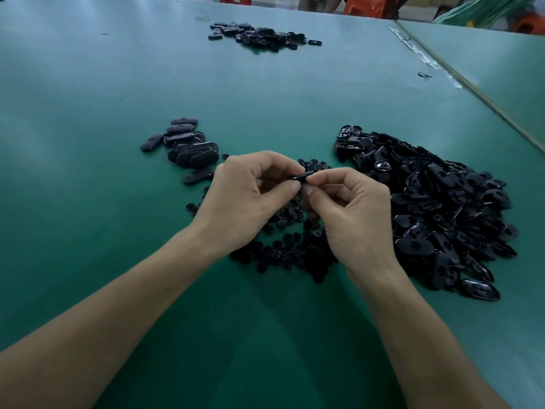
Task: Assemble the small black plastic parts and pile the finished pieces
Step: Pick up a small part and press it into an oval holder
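Note:
Both hands meet above the middle of the green table (88, 202). My left hand (244, 196) and my right hand (351, 208) pinch one small black oval plastic piece (301, 176) between their fingertips, edge-on to the camera. Under the hands lies a scatter of small round black parts (289, 249). A big heap of black oval shells (436, 208) lies to the right. To the left sits a small pile of closed oval pieces (188, 146).
Another pile of black parts (259, 35) lies at the far side of the table. A taped seam (424, 54) joins a second table on the right. Orange stools (365, 5) stand beyond the far edge.

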A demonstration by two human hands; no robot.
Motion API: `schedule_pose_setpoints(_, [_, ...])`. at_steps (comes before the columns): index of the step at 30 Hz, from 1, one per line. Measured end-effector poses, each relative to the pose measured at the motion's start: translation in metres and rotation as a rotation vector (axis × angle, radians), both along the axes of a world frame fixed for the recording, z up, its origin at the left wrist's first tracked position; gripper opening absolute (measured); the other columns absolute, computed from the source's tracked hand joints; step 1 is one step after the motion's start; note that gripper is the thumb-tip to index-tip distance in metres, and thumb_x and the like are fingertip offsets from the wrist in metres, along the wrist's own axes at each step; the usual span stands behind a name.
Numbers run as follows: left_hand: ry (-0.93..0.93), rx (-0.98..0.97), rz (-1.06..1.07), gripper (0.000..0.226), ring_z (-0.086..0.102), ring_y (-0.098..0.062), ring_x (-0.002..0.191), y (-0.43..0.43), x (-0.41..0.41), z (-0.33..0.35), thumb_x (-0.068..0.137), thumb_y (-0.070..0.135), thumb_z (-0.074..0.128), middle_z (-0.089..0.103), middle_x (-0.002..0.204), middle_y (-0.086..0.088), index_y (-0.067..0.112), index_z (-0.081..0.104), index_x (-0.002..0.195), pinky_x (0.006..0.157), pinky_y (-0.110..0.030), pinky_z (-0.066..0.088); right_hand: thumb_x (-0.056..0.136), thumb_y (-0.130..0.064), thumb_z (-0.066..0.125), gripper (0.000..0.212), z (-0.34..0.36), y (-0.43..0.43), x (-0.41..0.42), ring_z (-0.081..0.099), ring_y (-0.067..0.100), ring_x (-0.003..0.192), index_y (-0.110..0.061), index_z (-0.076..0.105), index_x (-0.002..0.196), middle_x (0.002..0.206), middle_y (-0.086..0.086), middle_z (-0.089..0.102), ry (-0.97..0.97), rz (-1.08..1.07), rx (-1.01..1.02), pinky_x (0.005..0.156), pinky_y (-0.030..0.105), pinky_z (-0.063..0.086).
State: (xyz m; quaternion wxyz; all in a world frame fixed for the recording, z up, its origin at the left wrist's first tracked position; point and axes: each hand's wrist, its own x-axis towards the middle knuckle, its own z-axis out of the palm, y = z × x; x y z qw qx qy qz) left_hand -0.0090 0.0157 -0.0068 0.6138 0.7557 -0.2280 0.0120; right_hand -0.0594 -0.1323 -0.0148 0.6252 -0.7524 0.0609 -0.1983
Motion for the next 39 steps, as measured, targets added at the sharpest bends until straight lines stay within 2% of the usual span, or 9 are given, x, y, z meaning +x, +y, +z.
schedule_pose_setpoints(3, [-0.008, 0.02, 0.01, 0.018, 0.07, -0.003, 0.074, 0.0, 0.0, 0.0, 0.08, 0.021, 0.069, 0.075, 0.081, 0.015, 0.035, 0.072, 0.09, 0.077, -0.024, 0.057, 0.083, -0.012, 0.075, 0.011, -0.002, 0.001, 0.001, 0.072, 0.017, 0.074, -0.024, 0.074, 0.082, 0.077, -0.001, 0.075, -0.016, 0.004, -0.015, 0.078, 0.042, 0.06])
schedule_pose_setpoints(11, [-0.074, 0.095, 0.061, 0.019, 0.072, -0.003, 0.073, 0.004, 0.002, 0.0, 0.082, 0.016, 0.074, 0.076, 0.079, 0.012, 0.033, 0.075, 0.09, 0.074, -0.021, 0.057, 0.086, -0.007, 0.074, 0.018, -0.002, 0.0, 0.003, 0.07, 0.014, 0.075, -0.024, 0.071, 0.083, 0.079, -0.003, 0.074, 0.0, 0.035, -0.056, 0.078, 0.037, 0.059])
schedule_pose_setpoints(15, [-0.041, 0.054, 0.057, 0.017, 0.072, -0.004, 0.073, 0.003, 0.002, 0.0, 0.079, 0.021, 0.073, 0.076, 0.079, 0.011, 0.035, 0.074, 0.089, 0.074, -0.022, 0.057, 0.085, -0.012, 0.075, 0.013, -0.001, -0.001, 0.003, 0.071, 0.014, 0.074, -0.025, 0.071, 0.082, 0.078, -0.004, 0.074, 0.002, 0.035, -0.073, 0.076, 0.036, 0.058])
schedule_pose_setpoints(20, [-0.013, 0.026, 0.065, 0.016, 0.072, -0.005, 0.072, 0.001, 0.002, -0.001, 0.078, 0.022, 0.073, 0.076, 0.078, 0.012, 0.036, 0.074, 0.086, 0.073, -0.023, 0.057, 0.084, -0.014, 0.073, 0.011, -0.001, 0.0, 0.003, 0.071, 0.016, 0.074, -0.025, 0.07, 0.082, 0.077, -0.004, 0.074, 0.006, 0.003, -0.089, 0.079, 0.044, 0.059])
schedule_pose_setpoints(24, [0.004, 0.02, 0.055, 0.016, 0.073, -0.008, 0.074, 0.001, 0.0, 0.0, 0.077, 0.022, 0.073, 0.077, 0.079, 0.009, 0.033, 0.074, 0.087, 0.076, -0.026, 0.058, 0.086, -0.011, 0.074, 0.015, 0.001, 0.001, 0.001, 0.07, 0.012, 0.071, -0.025, 0.07, 0.081, 0.075, -0.007, 0.073, -0.004, -0.009, -0.123, 0.075, 0.037, 0.058])
schedule_pose_setpoints(27, [-0.01, 0.027, 0.047, 0.016, 0.072, -0.006, 0.074, 0.002, -0.001, 0.002, 0.078, 0.019, 0.071, 0.077, 0.08, 0.009, 0.032, 0.074, 0.088, 0.075, -0.023, 0.057, 0.086, -0.009, 0.075, 0.02, 0.002, 0.002, 0.001, 0.07, 0.009, 0.07, -0.028, 0.071, 0.08, 0.074, -0.01, 0.073, -0.017, -0.013, -0.158, 0.074, 0.032, 0.058])
schedule_pose_setpoints(30, [-0.013, 0.038, 0.038, 0.016, 0.073, -0.006, 0.076, 0.002, -0.001, 0.003, 0.079, 0.019, 0.07, 0.077, 0.082, 0.009, 0.03, 0.074, 0.089, 0.075, -0.022, 0.057, 0.086, -0.008, 0.075, 0.019, 0.001, 0.003, 0.0, 0.072, 0.01, 0.072, -0.027, 0.073, 0.083, 0.076, -0.008, 0.075, -0.029, -0.018, -0.132, 0.075, 0.034, 0.059])
schedule_pose_setpoints(39, [-0.029, 0.06, 0.076, 0.015, 0.072, -0.014, 0.078, 0.006, 0.002, -0.002, 0.077, 0.022, 0.072, 0.075, 0.082, 0.004, 0.033, 0.069, 0.087, 0.077, -0.032, 0.06, 0.084, -0.013, 0.072, 0.017, 0.001, 0.009, -0.001, 0.074, 0.012, 0.086, -0.025, 0.08, 0.093, 0.087, -0.009, 0.078, 0.007, 0.045, -0.03, 0.085, 0.037, 0.059])
